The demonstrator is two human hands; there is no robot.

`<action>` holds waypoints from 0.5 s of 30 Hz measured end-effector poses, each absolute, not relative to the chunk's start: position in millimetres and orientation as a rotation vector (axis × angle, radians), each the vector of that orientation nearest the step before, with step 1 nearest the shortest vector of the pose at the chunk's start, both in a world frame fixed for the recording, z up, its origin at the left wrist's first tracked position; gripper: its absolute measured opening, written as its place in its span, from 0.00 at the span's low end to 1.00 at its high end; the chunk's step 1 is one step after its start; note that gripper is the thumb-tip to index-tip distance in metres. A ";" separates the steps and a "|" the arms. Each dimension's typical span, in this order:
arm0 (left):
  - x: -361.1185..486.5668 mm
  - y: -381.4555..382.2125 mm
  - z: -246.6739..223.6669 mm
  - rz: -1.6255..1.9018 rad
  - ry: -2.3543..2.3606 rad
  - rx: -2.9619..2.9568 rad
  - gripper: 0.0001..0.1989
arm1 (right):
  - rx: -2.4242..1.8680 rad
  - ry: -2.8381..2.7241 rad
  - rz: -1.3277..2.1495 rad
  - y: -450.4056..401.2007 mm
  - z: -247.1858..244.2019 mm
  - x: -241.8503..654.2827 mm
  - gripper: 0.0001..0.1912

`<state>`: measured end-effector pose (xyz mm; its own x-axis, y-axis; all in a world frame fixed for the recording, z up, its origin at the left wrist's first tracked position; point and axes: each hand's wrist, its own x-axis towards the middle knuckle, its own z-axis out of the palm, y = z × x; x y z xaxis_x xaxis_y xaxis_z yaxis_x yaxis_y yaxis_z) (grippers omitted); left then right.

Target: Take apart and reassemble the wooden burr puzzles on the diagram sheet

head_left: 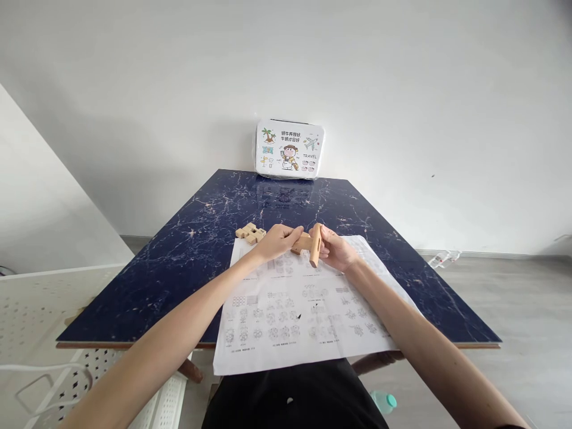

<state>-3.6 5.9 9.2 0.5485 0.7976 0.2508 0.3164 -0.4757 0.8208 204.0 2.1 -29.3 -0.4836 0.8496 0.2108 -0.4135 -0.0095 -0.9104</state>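
Note:
My left hand (280, 241) is closed, thumb and fingers pinching a light wooden puzzle piece (302, 243). A darker, rod-like wooden puzzle piece (315, 247) with a slot in its side stands tilted against the right end of that piece. Behind the rod, my right hand (337, 247) is closed around it, with the fingertips partly hidden. Whether the two pieces are locked together or only touching, I cannot tell. Below both hands lies a large printed instruction sheet (277, 351) with rows of small diagrams. Beyond my left wrist, several interlocked wooden blocks (251, 233) rest at the sheet's far left corner.
The dark blue marbled table (179, 280) reaches to the wall. A white case (289, 149) with cartoon prints leans there. A white perforated rack (75, 381) stands at the lower left. A bottle with a teal cap (390, 401) is below the table's near edge.

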 end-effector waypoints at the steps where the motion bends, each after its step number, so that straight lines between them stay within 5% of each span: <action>1: -3.8 6.4 8.3 0.827 0.899 2.045 0.32 | -0.508 -1.301 1.674 1.8 -28.7 203.9 0.26; 8: -15.1 16.2 -0.9 0.977 1.095 2.051 0.32 | -0.531 -1.217 1.479 4.7 -18.9 209.6 0.26; 15: -13.2 22.0 -11.3 1.051 1.430 2.295 0.25 | -1.283 -1.305 0.757 20.8 -34.9 215.3 0.32</action>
<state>-13.2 22.0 -11.3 0.2623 0.8548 0.4477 0.6826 -0.4923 0.5400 215.3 20.8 -34.9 0.1886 0.9475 0.2583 0.2461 0.2091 -0.9464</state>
